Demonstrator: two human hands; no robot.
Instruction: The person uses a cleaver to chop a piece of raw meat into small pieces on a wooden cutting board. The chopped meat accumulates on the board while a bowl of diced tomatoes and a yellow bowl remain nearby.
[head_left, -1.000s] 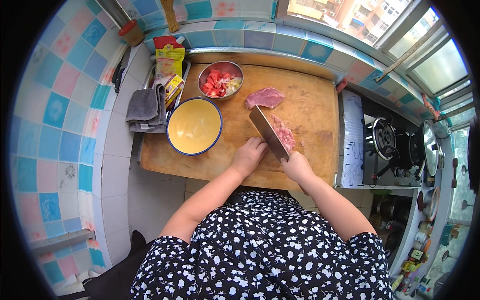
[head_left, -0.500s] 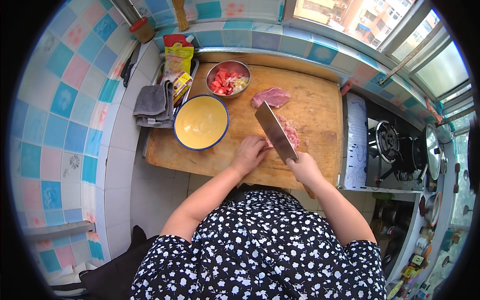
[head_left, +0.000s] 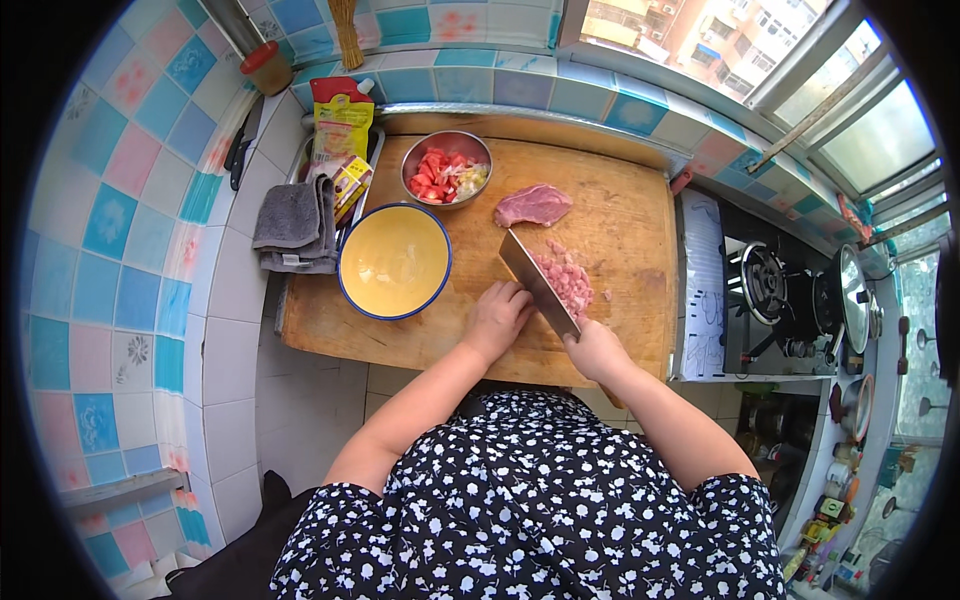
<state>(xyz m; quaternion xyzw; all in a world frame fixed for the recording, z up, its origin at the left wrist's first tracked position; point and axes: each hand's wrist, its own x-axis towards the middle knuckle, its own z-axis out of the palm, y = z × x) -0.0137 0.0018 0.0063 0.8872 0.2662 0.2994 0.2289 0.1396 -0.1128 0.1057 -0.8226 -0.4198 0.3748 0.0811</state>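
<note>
My right hand (head_left: 597,350) is closed round the handle of a cleaver (head_left: 540,287), whose broad blade slants away to the far left over the cutting board (head_left: 430,345). Close by the blade's left side, my left hand (head_left: 497,322) rests with curled fingers, pressed down at the edge of the meat; the bit under the fingertips is mostly hidden. Small cubes of diced pink meat (head_left: 568,284) lie in a heap along the blade's right side. Farther back on the board is a larger uncut slab of meat (head_left: 533,205).
A yellow bowl with a blue rim (head_left: 397,262) sits left on the board. Behind it stands a metal bowl (head_left: 446,203) of chopped red and pale pieces. A grey towel (head_left: 296,222) and food packets (head_left: 342,127) are at far left; a gas stove (head_left: 765,283) is at right.
The whole view has shifted slightly. The cleaver's blade stands more upright and sits a little farther left of the diced heap, so more cubes show. Both hands keep their holds.
</note>
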